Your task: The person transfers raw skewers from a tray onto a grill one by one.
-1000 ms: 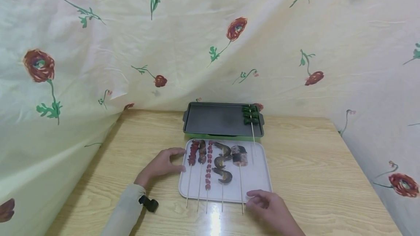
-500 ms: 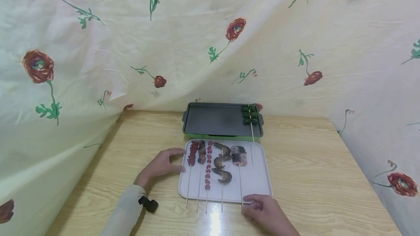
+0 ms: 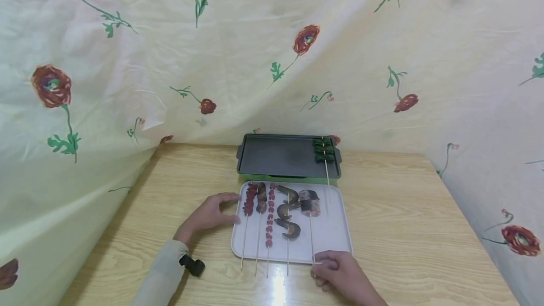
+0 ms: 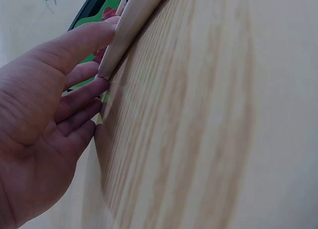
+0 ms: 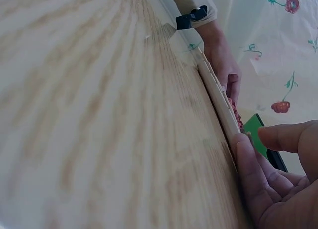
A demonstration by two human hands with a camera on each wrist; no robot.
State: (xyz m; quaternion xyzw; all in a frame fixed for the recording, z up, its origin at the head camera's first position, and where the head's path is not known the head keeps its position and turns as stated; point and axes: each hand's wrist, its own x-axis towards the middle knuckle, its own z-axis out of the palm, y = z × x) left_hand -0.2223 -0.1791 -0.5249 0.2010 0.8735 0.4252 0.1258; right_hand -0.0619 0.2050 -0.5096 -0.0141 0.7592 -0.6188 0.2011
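Along the left edge of the white tray (image 3: pixel 334 230) rests my left hand (image 3: pixel 211 211), thumb and fingers spread apart and fingertips right at the rim. The left wrist view shows that hand (image 4: pixel 44 85) with its fingertips against the tray's side. My right hand (image 3: pixel 340 273) pinches the lower stick end of the fish skewer (image 3: pixel 310 204), close over the tray's front edge. In the right wrist view, the right hand (image 5: pixel 278 184) has its thumb and fingers bent toward each other; the stick between them is mostly hidden.
Left of the fish lie a shrimp skewer (image 3: pixel 291 229), a skewer of small red pieces (image 3: pixel 269 228), a brown meat skewer (image 3: pixel 261 197) and a red meat skewer (image 3: pixel 250 199). Behind the tray stands a black griddle (image 3: pixel 278 155) bearing a green pepper skewer (image 3: pixel 324 149). Flowered cloth (image 3: pixel 238 60) surrounds the table.
My right hand has moved left from beside the fish skewer's stick onto its end, and the fingertips have closed there. The left hand and the tray have stayed put.
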